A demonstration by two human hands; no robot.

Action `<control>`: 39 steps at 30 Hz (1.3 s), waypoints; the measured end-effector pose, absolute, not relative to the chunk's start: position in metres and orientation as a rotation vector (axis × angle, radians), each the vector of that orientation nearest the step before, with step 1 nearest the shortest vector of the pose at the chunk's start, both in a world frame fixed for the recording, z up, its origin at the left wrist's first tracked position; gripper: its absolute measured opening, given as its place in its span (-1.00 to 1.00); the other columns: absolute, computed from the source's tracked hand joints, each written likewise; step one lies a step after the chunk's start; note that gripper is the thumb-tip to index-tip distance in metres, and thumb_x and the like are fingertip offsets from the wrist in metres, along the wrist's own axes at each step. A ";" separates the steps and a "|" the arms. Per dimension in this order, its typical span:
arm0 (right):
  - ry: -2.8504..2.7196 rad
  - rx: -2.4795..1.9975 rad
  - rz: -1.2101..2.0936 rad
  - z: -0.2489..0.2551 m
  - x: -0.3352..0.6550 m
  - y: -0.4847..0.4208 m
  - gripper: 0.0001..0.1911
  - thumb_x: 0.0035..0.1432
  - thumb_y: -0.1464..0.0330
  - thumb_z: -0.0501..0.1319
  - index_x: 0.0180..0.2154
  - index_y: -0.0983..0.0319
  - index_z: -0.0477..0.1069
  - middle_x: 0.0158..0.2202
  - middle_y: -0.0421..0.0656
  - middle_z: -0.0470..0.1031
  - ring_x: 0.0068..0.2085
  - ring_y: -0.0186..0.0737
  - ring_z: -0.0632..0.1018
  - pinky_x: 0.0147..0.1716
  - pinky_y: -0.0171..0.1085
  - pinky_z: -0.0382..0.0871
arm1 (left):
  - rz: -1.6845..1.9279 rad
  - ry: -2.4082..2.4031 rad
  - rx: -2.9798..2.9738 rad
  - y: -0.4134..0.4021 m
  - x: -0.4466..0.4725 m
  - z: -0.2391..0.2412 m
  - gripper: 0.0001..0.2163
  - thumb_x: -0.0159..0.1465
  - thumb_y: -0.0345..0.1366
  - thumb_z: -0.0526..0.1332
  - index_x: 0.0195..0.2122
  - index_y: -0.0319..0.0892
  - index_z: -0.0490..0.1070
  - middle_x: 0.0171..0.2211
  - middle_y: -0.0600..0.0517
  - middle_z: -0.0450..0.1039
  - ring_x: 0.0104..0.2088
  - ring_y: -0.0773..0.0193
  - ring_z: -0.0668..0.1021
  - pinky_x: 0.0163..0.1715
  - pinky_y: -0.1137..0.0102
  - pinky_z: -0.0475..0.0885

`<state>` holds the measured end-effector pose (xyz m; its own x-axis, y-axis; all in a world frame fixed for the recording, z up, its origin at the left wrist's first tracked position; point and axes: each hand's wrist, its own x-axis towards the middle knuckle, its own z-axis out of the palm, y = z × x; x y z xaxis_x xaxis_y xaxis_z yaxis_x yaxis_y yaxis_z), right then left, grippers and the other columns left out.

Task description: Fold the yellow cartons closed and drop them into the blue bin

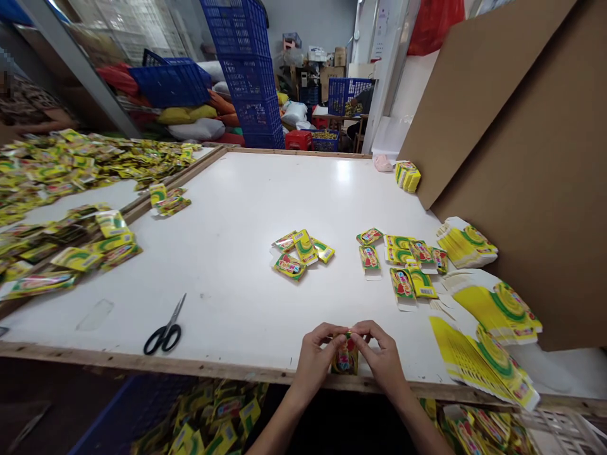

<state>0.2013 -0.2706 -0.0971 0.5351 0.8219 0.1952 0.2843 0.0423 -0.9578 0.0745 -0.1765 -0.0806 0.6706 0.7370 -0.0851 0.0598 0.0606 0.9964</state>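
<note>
Both my hands meet at the near edge of the white table (pixel 246 208). My left hand (pixel 317 357) and my right hand (pixel 382 355) are closed with their fingertips pinching one small yellow-and-red carton (pixel 346 359) held upright between them. Its lower part shows between my palms; the top is hidden by my fingers. Ahead of my hands lie a small heap of folded cartons (pixel 301 253) and a row of flat ones (pixel 403 262).
Stacks of flat yellow carton blanks (pixel 493 328) lie at the right, against leaning brown cardboard sheets (pixel 516 139). Black scissors (pixel 165 332) rest near the front left. Heaps of cartons (pixel 71 170) cover the left table. A blue crate (pixel 142 417) of cartons sits below the edge.
</note>
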 end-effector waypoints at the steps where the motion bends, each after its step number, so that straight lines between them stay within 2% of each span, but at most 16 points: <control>1: -1.007 -1.523 0.527 -0.096 0.201 -0.271 -0.82 0.19 0.23 0.20 -0.34 0.21 0.48 -0.33 -0.14 0.52 -0.27 -0.20 0.50 -0.32 -0.28 0.34 | 0.584 0.696 1.456 -0.177 0.074 -0.080 -0.82 0.18 -0.23 0.25 -0.29 -0.20 0.57 -0.28 -0.07 0.58 -0.22 0.14 0.56 -0.18 0.34 0.44; 4: -1.089 -1.544 0.503 -0.093 0.205 -0.269 -0.79 0.22 0.23 0.16 -0.35 0.20 0.45 -0.33 -0.14 0.52 -0.27 -0.20 0.50 -0.30 -0.27 0.34 | 0.589 0.690 1.488 -0.180 0.072 -0.080 -0.81 0.20 -0.24 0.23 -0.25 -0.19 0.56 -0.24 -0.08 0.57 -0.20 0.14 0.56 -0.16 0.32 0.45; 9: -0.961 -1.911 0.244 -0.099 0.242 -0.266 -0.70 0.16 0.14 0.16 -0.19 0.22 0.39 -0.23 -0.09 0.50 -0.28 -0.16 0.49 -0.25 -0.22 0.33 | 0.745 0.890 1.461 -0.167 0.033 -0.062 -0.73 0.21 -0.15 0.21 -0.13 -0.17 0.47 -0.24 -0.03 0.57 -0.24 0.18 0.57 -0.23 0.38 0.47; 12: -0.785 -2.299 0.108 -0.108 0.277 -0.268 -0.67 0.14 0.13 0.15 -0.20 0.25 0.36 -0.27 -0.05 0.50 -0.29 -0.10 0.50 -0.32 -0.22 0.28 | 0.783 1.088 1.506 -0.145 -0.022 -0.041 -0.62 0.18 -0.06 0.23 -0.04 -0.14 0.41 -0.24 -0.01 0.56 -0.25 0.17 0.58 -0.28 0.39 0.48; 16: -0.736 -2.606 0.229 -0.114 0.303 -0.269 -0.71 0.16 0.17 0.13 -0.20 0.24 0.38 -0.38 -0.10 0.53 -0.40 -0.12 0.52 -0.47 -0.29 0.13 | 0.962 1.478 1.643 -0.123 -0.080 -0.023 -0.57 0.10 0.03 0.26 -0.08 -0.10 0.44 -0.12 -0.02 0.53 -0.13 0.09 0.56 -0.18 0.35 0.46; 20: -0.802 -2.617 0.232 -0.109 0.301 -0.268 -0.80 0.22 0.26 0.07 -0.29 0.17 0.43 -0.43 -0.16 0.53 -0.44 -0.20 0.50 -0.51 -0.33 0.04 | 1.033 1.493 1.653 -0.124 -0.074 -0.026 -0.59 0.12 0.04 0.22 -0.14 -0.13 0.46 -0.17 -0.03 0.55 -0.14 0.08 0.57 -0.14 0.30 0.45; 24: -0.821 -2.627 0.178 -0.101 0.292 -0.270 -0.80 0.21 0.25 0.08 -0.29 0.15 0.44 -0.53 -0.21 0.50 -0.47 -0.22 0.50 -0.53 -0.35 0.04 | 0.879 1.250 1.731 -0.137 -0.028 -0.038 -0.66 0.15 -0.02 0.22 -0.20 -0.16 0.48 -0.21 -0.06 0.57 -0.20 0.10 0.59 -0.15 0.29 0.45; 29: -0.837 -2.740 0.077 -0.098 0.295 -0.256 -0.65 0.25 0.12 0.04 -0.22 0.21 0.46 -0.43 -0.08 0.57 -0.41 -0.12 0.56 -0.50 -0.31 0.10 | 0.753 1.018 1.798 -0.152 0.016 -0.042 -0.74 0.22 -0.09 0.17 -0.22 -0.14 0.49 -0.22 -0.04 0.56 -0.22 0.14 0.57 -0.18 0.31 0.44; 32: -0.891 -2.750 0.037 -0.098 0.299 -0.245 -0.69 0.29 0.25 0.01 -0.23 0.26 0.47 -0.41 -0.02 0.58 -0.39 -0.13 0.57 -0.49 -0.31 0.12 | 0.690 0.928 1.821 -0.159 0.024 -0.043 -0.77 0.24 -0.12 0.16 -0.23 -0.12 0.50 -0.23 -0.03 0.56 -0.23 0.15 0.56 -0.22 0.34 0.44; 36: -1.031 -2.671 0.007 -0.098 0.293 -0.250 -0.75 0.28 0.31 0.03 -0.20 0.22 0.47 -0.44 -0.10 0.58 -0.44 -0.18 0.55 -0.50 -0.32 0.12 | 0.633 0.919 1.802 -0.160 0.023 -0.045 -0.77 0.25 -0.12 0.16 -0.22 -0.11 0.50 -0.25 -0.02 0.56 -0.23 0.16 0.56 -0.28 0.36 0.45; 39: -1.255 -2.471 -0.100 -0.097 0.284 -0.269 -0.78 0.27 0.29 0.07 -0.23 0.18 0.47 -0.49 -0.15 0.55 -0.45 -0.16 0.51 -0.46 -0.31 0.18 | 0.641 0.955 1.769 -0.156 0.023 -0.050 -0.77 0.25 -0.12 0.16 -0.23 -0.12 0.49 -0.25 -0.02 0.55 -0.23 0.15 0.55 -0.23 0.33 0.45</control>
<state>0.2842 -0.2688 -0.0975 0.6017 0.7663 0.2251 0.7923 -0.5370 -0.2898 0.0233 -0.1555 -0.0504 0.5501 0.8351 -0.0028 0.3135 -0.2034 0.9275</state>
